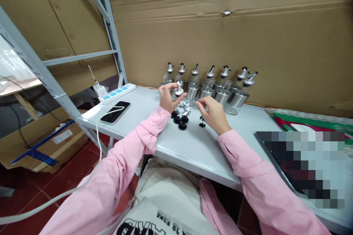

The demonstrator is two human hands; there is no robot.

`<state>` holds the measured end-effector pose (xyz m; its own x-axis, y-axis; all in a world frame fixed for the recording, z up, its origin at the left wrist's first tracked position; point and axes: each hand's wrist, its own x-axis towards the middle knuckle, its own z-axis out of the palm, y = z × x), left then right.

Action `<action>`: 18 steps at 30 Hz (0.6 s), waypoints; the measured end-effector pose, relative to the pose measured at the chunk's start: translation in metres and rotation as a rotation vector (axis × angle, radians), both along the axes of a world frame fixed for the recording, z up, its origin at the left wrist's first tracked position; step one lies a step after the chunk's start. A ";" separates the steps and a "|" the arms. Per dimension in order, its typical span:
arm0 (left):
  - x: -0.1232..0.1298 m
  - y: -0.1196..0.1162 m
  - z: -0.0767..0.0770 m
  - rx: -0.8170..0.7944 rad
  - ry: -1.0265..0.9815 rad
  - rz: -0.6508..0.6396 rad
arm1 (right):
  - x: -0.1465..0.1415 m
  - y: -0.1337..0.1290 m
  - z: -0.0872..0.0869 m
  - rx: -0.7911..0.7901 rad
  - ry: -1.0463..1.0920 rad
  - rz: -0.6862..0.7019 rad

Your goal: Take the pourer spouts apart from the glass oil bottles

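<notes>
My left hand [168,97] grips a silver pourer spout [179,89] between thumb and fingers, upright above the table. My right hand [211,111] is held in a pinch a short way to the right; whatever it holds, if anything, is too small to make out. Below the hands lie a small heap of silver spout parts [183,108], several round black stoppers [182,126] and some tiny black pieces [202,125]. Behind them several glass bottles [238,100] with steel sleeves stand in rows, topped with pourer spouts [211,71].
A phone [116,112] with a white cable lies on the left of the grey table [182,150], beside a white power strip [120,93]. On the right are a blurred-out flat object [306,169] and green and red items [289,122]. Cardboard [234,40] walls the back; a metal frame [109,25] rises left.
</notes>
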<state>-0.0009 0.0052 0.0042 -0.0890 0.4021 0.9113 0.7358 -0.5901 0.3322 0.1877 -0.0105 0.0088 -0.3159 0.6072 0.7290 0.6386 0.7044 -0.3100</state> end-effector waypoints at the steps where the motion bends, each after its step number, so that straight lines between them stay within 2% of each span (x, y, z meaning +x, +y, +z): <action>1: 0.000 -0.001 0.001 0.005 -0.013 0.069 | -0.007 -0.003 0.002 0.016 0.043 0.028; 3: -0.001 -0.004 0.004 -0.009 -0.021 0.172 | -0.024 -0.008 0.005 -0.014 0.153 0.082; 5: -0.002 -0.007 0.007 -0.030 0.002 0.196 | -0.042 -0.011 0.008 -0.108 0.264 0.152; 8: -0.001 -0.009 0.008 -0.042 0.062 0.149 | -0.062 -0.014 0.013 -0.195 0.391 0.263; 12: 0.001 -0.011 0.005 0.013 0.124 0.059 | -0.068 -0.018 0.019 -0.066 0.479 0.236; 14: 0.002 -0.011 0.003 0.063 0.146 0.009 | -0.065 -0.019 0.023 -0.046 0.507 0.271; 18: 0.000 -0.011 0.000 0.149 0.169 -0.063 | -0.061 -0.019 0.030 -0.174 0.580 0.401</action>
